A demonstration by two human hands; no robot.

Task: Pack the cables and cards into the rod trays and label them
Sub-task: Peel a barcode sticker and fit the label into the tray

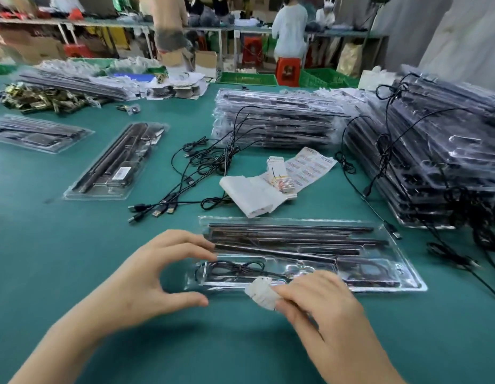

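The left hand arches in a loose C with the thumb out. Its fingertips touch the left end of the clear tray on the green table and grip nothing. The right hand pinches a small white card at the tray's near edge, beside the coiled cable lying inside.

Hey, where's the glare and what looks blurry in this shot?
Head view: glare streaks the near tray along its clear front rim; the right hand and the white slip it pinches are motion-blurred; the far benches are soft.
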